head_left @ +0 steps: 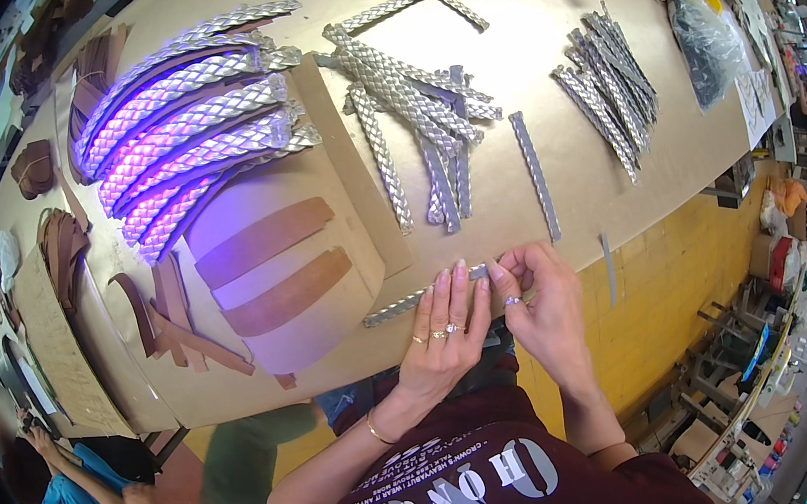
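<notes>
A silver braided strap [396,307] lies along the table's near edge, in front of me. My left hand [449,319] rests over it, fingers stretched out flat and pressing it down. At the strap's right end, my right hand [543,303] is closed in a pinch, thumb and forefinger at the tip. Just beyond my right hand lies another narrow braided strap [535,175]. Farther off is a loose pile of silver braided straps [410,100], some with their grey backs up.
At left, curved braided straps [192,127] are stacked by a board [249,221] bearing two brown strips [267,244]. More brown strips [181,325] lie nearby. A braided bundle [610,86] and a clear plastic bag [705,44] lie right. Another person [92,502] works lower left.
</notes>
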### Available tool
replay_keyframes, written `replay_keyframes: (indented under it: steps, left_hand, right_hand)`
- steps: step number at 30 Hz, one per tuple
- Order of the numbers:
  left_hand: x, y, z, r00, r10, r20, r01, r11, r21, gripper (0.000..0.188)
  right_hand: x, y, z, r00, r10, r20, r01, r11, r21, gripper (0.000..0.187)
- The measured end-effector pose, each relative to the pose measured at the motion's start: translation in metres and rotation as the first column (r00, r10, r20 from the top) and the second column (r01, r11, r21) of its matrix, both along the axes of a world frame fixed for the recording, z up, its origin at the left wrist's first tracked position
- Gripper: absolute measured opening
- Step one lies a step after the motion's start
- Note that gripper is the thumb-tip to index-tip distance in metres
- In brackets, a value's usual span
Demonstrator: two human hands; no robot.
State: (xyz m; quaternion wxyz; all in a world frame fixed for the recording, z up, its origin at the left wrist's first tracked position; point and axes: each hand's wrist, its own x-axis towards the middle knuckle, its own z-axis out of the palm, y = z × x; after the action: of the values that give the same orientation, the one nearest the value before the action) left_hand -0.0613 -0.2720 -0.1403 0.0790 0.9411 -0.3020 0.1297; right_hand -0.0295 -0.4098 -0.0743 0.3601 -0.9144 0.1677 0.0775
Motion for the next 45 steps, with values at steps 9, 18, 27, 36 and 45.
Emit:
replay_keyframes:
  steps: [9,18,27,36,45]
  left_hand:
    - [-0.001,0.000,0.001,1.000,0.001,-0.004,-0.001,1.000,-0.010,0.036]
    - [-0.001,0.003,0.003,0.998,0.004,-0.056,-0.009,0.996,-0.086,0.047]
    - [-0.018,0.056,0.017,0.935,0.086,-0.345,-0.195,0.935,-0.296,0.074]
    - [-0.014,0.052,-0.010,0.990,0.083,-0.112,-0.113,0.950,-0.291,0.040]
    - [-0.006,0.073,0.021,0.961,-0.042,-0.274,-0.062,0.932,-0.358,0.037]
  right_hand:
    - [-0.004,0.003,-0.011,0.998,-0.041,0.050,0.042,0.999,-0.017,0.012]
    - [-0.037,-0.012,-0.024,0.889,0.419,0.184,-0.277,0.814,-0.511,0.047]
    - [-0.040,-0.014,-0.033,0.838,0.477,0.265,-0.187,0.708,-0.681,0.042]
    - [-0.024,-0.038,-0.039,0.808,0.343,0.479,-0.149,0.905,-0.398,0.027]
    - [0.015,0.025,0.027,0.597,0.594,0.539,-0.502,0.801,-0.327,0.023]
